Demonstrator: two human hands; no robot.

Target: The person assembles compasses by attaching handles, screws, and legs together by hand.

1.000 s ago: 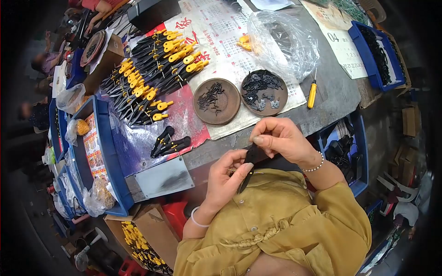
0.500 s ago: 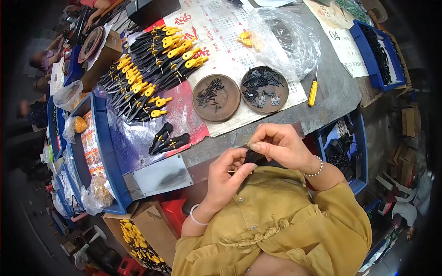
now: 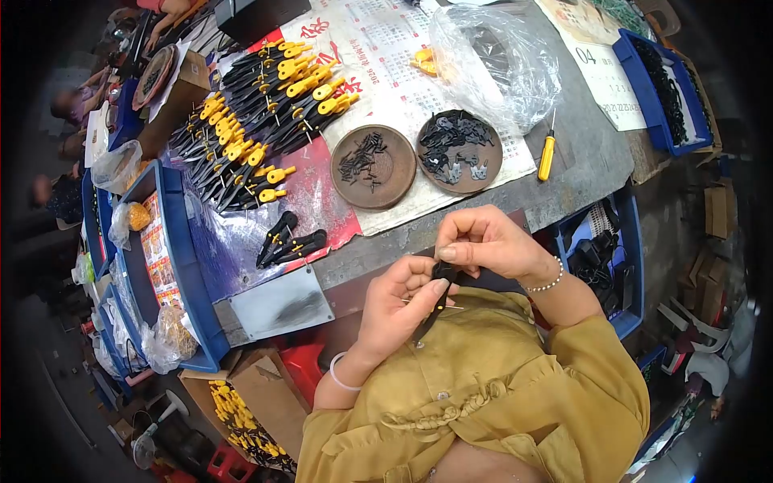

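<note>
My left hand (image 3: 400, 302), wearing a pale bangle, is closed around a black plastic handle-like piece (image 3: 442, 299). A thin metal pin sticks out crosswise from this piece, and its lower end points toward the shirt. The thumb and forefinger of my right hand (image 3: 493, 248), with a beaded bracelet on the wrist, are pinched together at the piece's upper end; whatever is between them is hidden. Two similar black pieces (image 3: 291, 241) lie on the table beyond my left hand. Farther off are a round dish (image 3: 394, 187) of small black pins and another dish (image 3: 489, 173) of black clips.
Rows of black tools with yellow ends (image 3: 282, 88) cover the table's left side. A yellow-handled screwdriver (image 3: 547, 158) lies right of the dishes, near a clear plastic bag (image 3: 523, 80). Blue bins (image 3: 205, 282) stand at both sides. Other people are at the far left.
The black piece has turned and shows more clearly between my hands, its pin now visible on the right side. My right hand has risen slightly. The view has shifted a little.
</note>
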